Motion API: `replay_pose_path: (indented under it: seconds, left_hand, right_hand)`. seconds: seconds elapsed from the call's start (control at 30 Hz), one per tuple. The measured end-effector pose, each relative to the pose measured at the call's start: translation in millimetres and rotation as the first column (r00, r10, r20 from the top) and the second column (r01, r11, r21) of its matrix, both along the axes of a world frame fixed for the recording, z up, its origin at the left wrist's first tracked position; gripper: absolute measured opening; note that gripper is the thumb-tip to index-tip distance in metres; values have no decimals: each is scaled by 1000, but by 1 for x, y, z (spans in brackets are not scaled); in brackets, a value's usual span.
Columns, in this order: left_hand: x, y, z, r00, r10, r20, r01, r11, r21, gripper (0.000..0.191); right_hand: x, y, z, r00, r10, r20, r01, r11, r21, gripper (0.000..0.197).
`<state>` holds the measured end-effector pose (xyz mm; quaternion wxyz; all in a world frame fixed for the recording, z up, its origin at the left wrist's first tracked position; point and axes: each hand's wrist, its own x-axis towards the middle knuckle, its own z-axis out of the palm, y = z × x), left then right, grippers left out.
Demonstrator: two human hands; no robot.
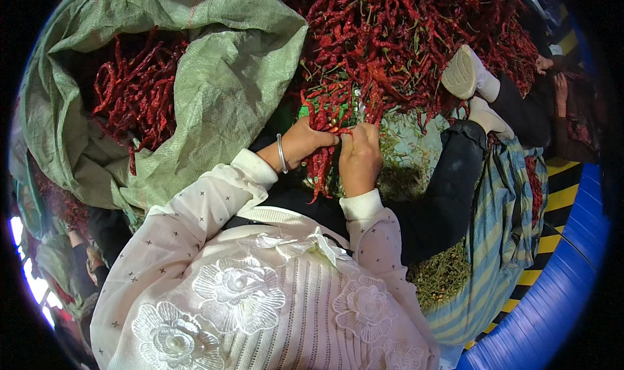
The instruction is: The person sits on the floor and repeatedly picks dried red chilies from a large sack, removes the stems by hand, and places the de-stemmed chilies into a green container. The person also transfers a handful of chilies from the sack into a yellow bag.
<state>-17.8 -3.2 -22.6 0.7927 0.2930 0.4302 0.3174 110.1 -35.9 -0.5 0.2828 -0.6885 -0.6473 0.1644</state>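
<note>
A bunch of dried red chili peppers (319, 167) hangs from my left hand (300, 143), which grips it across the middle. The bunch sticks out above and below the fist. Close beside it, the thumb and curled fingers of my right hand (360, 158) meet at the end of one chili from the bunch. Whether a tool is inside that fist is hidden. Beyond both hands rises a large heap of dried red chilies (390, 38), many with pale stems.
At left, a pale green woven sack (234, 77) stands open with chilies (141, 97) inside. Loose stems (409, 145) litter the sheet at right. Beyond my bent right leg (448, 180) are a striped sack (502, 214), another person's shoe (460, 72) and a person's hand (543, 64).
</note>
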Motion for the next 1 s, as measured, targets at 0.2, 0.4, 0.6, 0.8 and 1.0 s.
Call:
replay_pose_path:
  seconds: [0.2, 0.4, 0.6, 0.8, 1.0]
  left_hand:
    - [-9, 4, -7, 981, -171, -96, 186, 966, 178, 20]
    - [-16, 3, 0, 976, -217, -28, 218, 976, 21, 19]
    - [-18, 7, 6, 998, -14, 57, 24, 982, -185, 23]
    - [-23, 7, 2, 1000, 4, 25, 1, 982, -191, 25]
    - [-14, 4, 9, 986, 11, 167, 10, 993, -121, 33]
  right_hand:
    - [23, 1, 11, 842, -7, -540, -135, 966, -223, 8]
    - [88, -17, -20, 974, 119, 195, -87, 982, -167, 8]
    - [81, 9, -51, 953, -89, 290, 213, 877, -430, 16]
    - [90, 2, -49, 986, -152, 72, 168, 912, -374, 19]
    - [40, -32, -8, 871, -130, -474, -88, 908, -411, 16]
